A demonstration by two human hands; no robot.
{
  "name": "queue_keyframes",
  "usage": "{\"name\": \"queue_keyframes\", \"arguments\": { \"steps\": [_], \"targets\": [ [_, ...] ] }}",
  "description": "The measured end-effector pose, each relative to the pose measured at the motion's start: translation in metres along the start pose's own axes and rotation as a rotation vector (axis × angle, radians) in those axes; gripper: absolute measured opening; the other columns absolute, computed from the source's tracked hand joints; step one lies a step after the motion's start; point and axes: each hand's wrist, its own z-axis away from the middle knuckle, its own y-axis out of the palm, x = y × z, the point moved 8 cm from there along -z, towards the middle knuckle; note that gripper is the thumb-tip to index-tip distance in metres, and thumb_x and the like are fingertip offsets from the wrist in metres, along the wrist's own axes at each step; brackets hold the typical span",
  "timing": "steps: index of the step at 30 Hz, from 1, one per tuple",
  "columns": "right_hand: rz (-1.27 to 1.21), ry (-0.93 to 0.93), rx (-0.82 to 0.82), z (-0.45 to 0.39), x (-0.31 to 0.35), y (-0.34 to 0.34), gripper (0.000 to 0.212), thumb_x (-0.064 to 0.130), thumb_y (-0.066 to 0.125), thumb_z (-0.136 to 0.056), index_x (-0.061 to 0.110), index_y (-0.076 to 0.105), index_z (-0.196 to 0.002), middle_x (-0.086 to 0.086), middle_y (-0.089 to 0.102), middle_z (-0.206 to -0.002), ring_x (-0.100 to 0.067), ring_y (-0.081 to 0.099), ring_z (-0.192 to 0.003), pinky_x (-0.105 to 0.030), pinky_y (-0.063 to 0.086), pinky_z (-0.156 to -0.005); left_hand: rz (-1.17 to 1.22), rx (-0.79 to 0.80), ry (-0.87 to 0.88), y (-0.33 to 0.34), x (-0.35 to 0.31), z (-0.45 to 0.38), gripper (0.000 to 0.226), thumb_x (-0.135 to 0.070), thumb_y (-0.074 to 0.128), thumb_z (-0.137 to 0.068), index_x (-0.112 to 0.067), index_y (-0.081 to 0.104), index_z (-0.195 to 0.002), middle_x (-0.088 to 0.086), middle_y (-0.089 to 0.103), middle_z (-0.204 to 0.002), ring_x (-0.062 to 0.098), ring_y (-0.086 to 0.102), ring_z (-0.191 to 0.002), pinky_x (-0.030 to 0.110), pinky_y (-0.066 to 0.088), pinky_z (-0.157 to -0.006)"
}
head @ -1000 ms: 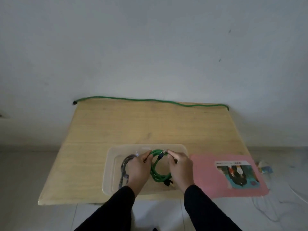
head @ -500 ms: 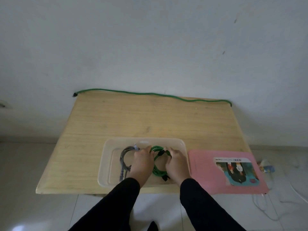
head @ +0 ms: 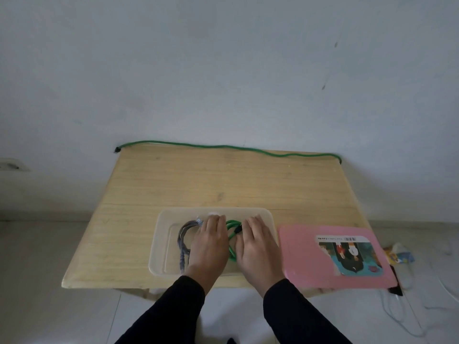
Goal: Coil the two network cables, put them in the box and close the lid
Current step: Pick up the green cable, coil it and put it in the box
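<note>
A clear plastic box [head: 164,234] sits at the table's near edge. Inside it lie a coiled grey cable [head: 184,240] on the left and a coiled green cable [head: 232,234] in the middle. My left hand [head: 210,244] and my right hand [head: 255,247] rest flat in the box with fingers straight, pressing down on the green coil, which shows only in the gap between them. The pink lid [head: 303,259] with a picture label lies flat on the table just right of the box.
The wooden table [head: 223,180] stands against a white wall. A long green cord [head: 223,146] runs along its far edge. On the floor at the right lie white wires [head: 397,316] and small items [head: 397,254].
Both hands lowered the green coil into the box and let go of it. Their fingers went from pinching it to lying flat on top of it.
</note>
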Motion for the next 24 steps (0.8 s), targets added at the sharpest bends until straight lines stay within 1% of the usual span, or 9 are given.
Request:
{"name": "queue_keyframes", "arguments": {
  "steps": [3,5,7,10,14,18,20,22,24],
  "targets": [
    [0.0,-0.072,-0.009,0.003,0.01,-0.006,0.042,0.024,0.035,-0.092,-0.001,0.059,-0.116,-0.014,0.062,-0.119,-0.03,0.052,-0.122,-0.035,0.046,-0.099,-0.026,-0.102,0.029,-0.02,0.002,0.002,0.029,-0.004,0.041,-0.08,0.004,0.061,-0.1,0.017,0.064,-0.096,0.031,0.063,-0.092,0.034,0.054,-0.08],
    [-0.006,-0.087,-0.009,0.001,0.014,-0.01,0.042,0.024,0.036,-0.091,-0.001,0.058,-0.117,-0.015,0.062,-0.12,-0.029,0.052,-0.122,-0.035,0.045,-0.1,0.002,-0.136,0.006,-0.032,0.01,0.002,0.026,-0.006,0.045,-0.08,0.004,0.062,-0.098,0.016,0.065,-0.095,0.03,0.063,-0.09,0.034,0.055,-0.075],
    [-0.007,-0.096,-0.008,-0.006,0.017,-0.012,0.044,0.025,0.036,-0.091,-0.001,0.057,-0.118,-0.015,0.061,-0.121,-0.029,0.053,-0.121,-0.035,0.045,-0.1,-0.007,-0.161,-0.003,-0.045,0.02,-0.002,0.026,-0.007,0.049,-0.081,0.004,0.062,-0.101,0.016,0.064,-0.098,0.031,0.063,-0.093,0.035,0.055,-0.074],
    [-0.002,-0.114,0.009,-0.024,0.027,-0.014,0.047,0.027,0.034,-0.09,-0.002,0.056,-0.12,-0.016,0.06,-0.122,-0.029,0.055,-0.118,-0.036,0.049,-0.097,-0.051,-0.188,0.003,-0.063,0.039,-0.013,0.031,-0.011,0.042,-0.088,0.006,0.06,-0.106,0.019,0.064,-0.099,0.034,0.062,-0.093,0.037,0.055,-0.076],
    [0.029,-0.163,0.021,-0.061,0.053,-0.017,0.052,0.03,0.03,-0.089,-0.002,0.054,-0.122,-0.016,0.059,-0.123,-0.028,0.055,-0.117,-0.035,0.049,-0.096,-0.101,-0.218,-0.035,-0.088,0.074,-0.034,0.035,-0.014,0.038,-0.089,0.007,0.06,-0.108,0.019,0.065,-0.096,0.034,0.063,-0.09,0.038,0.055,-0.076],
    [0.036,-0.221,0.01,-0.107,0.084,-0.01,0.046,0.026,0.04,-0.09,-0.003,0.049,-0.125,-0.017,0.056,-0.126,-0.029,0.052,-0.12,-0.037,0.044,-0.101,-0.145,-0.214,-0.09,-0.107,0.123,-0.058,0.036,-0.015,0.037,-0.088,0.006,0.06,-0.106,0.019,0.066,-0.095,0.034,0.064,-0.089,0.038,0.055,-0.075],
    [0.035,-0.241,0.035,-0.133,0.099,0.0,0.046,0.024,0.043,-0.092,-0.003,0.044,-0.129,-0.017,0.05,-0.132,-0.028,0.046,-0.125,-0.035,0.038,-0.105,-0.18,-0.216,-0.111,-0.114,0.153,-0.071,0.028,-0.011,0.043,-0.087,0.005,0.06,-0.101,0.019,0.065,-0.091,0.033,0.064,-0.084,0.037,0.055,-0.072],
    [0.045,-0.257,0.076,-0.161,0.114,0.015,0.047,0.026,0.04,-0.094,-0.001,0.039,-0.134,-0.014,0.045,-0.137,-0.025,0.04,-0.129,-0.032,0.033,-0.108,-0.206,-0.217,-0.122,-0.119,0.185,-0.086,0.016,-0.003,0.059,-0.082,0.004,0.061,-0.096,0.019,0.065,-0.087,0.034,0.064,-0.081,0.038,0.055,-0.07],
    [0.057,-0.256,0.127,-0.189,0.128,0.033,0.05,0.027,0.036,-0.096,0.001,0.033,-0.138,-0.012,0.039,-0.142,-0.023,0.034,-0.133,-0.03,0.028,-0.11,-0.212,-0.186,-0.14,-0.119,0.219,-0.1,0.021,0.0,0.07,-0.073,0.004,0.062,-0.092,0.018,0.064,-0.084,0.034,0.064,-0.078,0.037,0.055,-0.069]
  ]
}}
